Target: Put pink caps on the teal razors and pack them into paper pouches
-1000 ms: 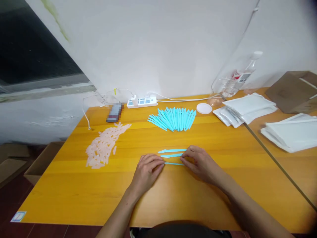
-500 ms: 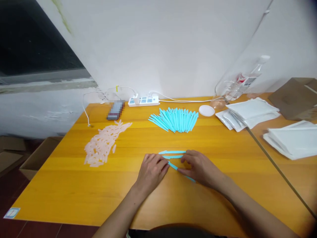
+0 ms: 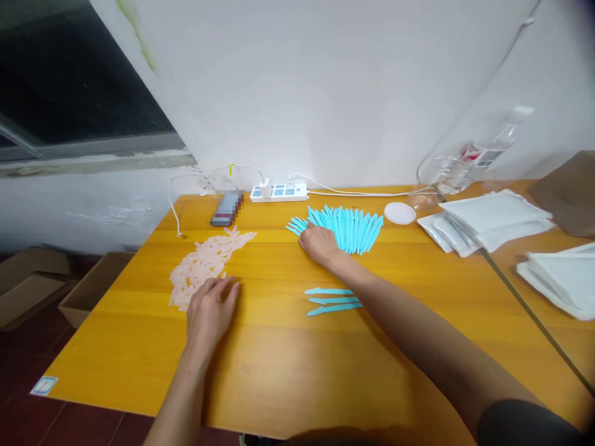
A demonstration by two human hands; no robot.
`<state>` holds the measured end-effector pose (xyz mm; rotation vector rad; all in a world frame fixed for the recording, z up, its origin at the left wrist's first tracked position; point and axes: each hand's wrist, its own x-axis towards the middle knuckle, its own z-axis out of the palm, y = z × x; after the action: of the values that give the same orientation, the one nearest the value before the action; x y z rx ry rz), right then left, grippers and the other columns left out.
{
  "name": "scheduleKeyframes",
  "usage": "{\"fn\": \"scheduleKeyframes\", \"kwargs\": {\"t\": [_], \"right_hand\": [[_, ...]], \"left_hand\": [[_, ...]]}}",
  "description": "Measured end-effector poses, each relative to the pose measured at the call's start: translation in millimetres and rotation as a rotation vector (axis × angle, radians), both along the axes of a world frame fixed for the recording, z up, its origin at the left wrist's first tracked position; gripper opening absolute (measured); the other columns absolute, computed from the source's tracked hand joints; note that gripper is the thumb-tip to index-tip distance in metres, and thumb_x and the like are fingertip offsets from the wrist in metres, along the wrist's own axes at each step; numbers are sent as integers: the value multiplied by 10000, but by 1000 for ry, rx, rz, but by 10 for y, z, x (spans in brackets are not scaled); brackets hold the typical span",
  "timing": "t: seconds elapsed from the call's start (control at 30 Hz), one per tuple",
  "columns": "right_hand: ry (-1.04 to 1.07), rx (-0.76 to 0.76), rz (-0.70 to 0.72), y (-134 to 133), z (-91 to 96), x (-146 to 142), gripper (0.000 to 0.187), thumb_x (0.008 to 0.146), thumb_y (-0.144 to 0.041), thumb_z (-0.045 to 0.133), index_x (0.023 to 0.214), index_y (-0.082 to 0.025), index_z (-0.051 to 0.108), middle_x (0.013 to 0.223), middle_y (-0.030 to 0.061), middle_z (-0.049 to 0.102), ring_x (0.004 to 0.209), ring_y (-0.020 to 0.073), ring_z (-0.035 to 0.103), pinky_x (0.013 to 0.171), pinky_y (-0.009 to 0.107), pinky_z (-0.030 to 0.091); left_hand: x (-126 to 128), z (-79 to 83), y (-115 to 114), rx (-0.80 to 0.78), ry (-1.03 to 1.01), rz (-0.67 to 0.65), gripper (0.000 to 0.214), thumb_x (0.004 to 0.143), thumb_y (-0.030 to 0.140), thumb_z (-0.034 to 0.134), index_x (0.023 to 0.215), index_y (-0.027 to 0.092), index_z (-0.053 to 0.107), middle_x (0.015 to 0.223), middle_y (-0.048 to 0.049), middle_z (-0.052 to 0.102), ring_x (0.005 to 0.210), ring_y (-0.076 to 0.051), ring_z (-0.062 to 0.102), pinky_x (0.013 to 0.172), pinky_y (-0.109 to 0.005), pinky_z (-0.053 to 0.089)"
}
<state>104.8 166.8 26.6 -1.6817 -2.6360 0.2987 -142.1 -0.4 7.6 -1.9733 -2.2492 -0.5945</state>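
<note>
My right hand [image 3: 319, 243] reaches across the yellow table [image 3: 288, 365] and rests on the left side of the fanned pile of turquoise sticks [image 3: 348, 228], fingers curled over them. Whether it grips one is hidden. My left hand [image 3: 211, 313] lies palm down with fingers stretched, its tips touching the near end of the heap of pale pink pieces [image 3: 204, 264]. Three turquoise sticks [image 3: 332, 301] lie side by side in the middle of the table, below my right forearm.
A white power strip [image 3: 279, 192] and a blurred dark phone [image 3: 226, 208] sit by the wall. A white lid [image 3: 400, 213], a clear bottle [image 3: 474, 155], white packets [image 3: 488, 220] and more packets [image 3: 562, 275] are at the right. Cardboard boxes [image 3: 93, 285] stand on the floor at the left.
Both hands left the three laid-out sticks. The right hand went forward to the turquoise pile, the left hand went left to the pink heap. The third stick now lies level with the other two.
</note>
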Motion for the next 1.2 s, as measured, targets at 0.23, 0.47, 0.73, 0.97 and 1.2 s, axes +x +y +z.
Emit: {"fn": "scheduleKeyframes", "kwargs": {"t": [0.23, 0.47, 0.73, 0.97, 1.2], "right_hand": [[37, -33, 12, -112, -114, 0, 376, 1015, -219, 369, 1158, -89, 691, 1210, 218, 643, 1110, 295, 634, 895, 365, 499], [182, -69, 35, -221, -44, 154, 278, 971, -166, 449, 1054, -85, 702, 1153, 209, 662, 1109, 271, 620, 921, 335, 453], [842, -585, 110, -686, 114, 952, 365, 947, -473, 504, 1007, -140, 640, 763, -2, 609, 640, 113, 517, 593, 231, 402], [768, -431, -30, -1030, 71, 1267, 345, 937, -449, 533, 933, -152, 708, 706, -3, 584, 611, 109, 450, 559, 227, 337], [730, -322, 38, -1101, 37, 1253, 283, 965, -368, 521, 919, -171, 719, 762, 9, 637, 647, 112, 494, 617, 231, 364]], "left_hand": [[-298, -53, 148, -104, 241, 76, 334, 954, 395, 481, 967, 244, 779, 987, -102, 721, 925, -296, 655, 825, -395, 496], [-24, 36, 246, -208, -292, -115, 375, 934, 392, 512, 1186, 181, 693, 951, -100, 760, 845, -257, 711, 804, -387, 542], [710, 120, 318, -152, -1338, -36, 467, 716, 488, 825, 998, 133, 714, 912, -86, 781, 764, -168, 722, 787, -313, 586], [1038, 60, 237, -236, -1291, -115, 398, 766, 509, 780, 875, 127, 757, 724, -31, 731, 622, -117, 636, 654, -239, 541], [1182, 23, 180, -337, -1305, -114, 385, 787, 502, 761, 830, 120, 741, 710, -35, 711, 589, -105, 611, 609, -221, 518]]}}
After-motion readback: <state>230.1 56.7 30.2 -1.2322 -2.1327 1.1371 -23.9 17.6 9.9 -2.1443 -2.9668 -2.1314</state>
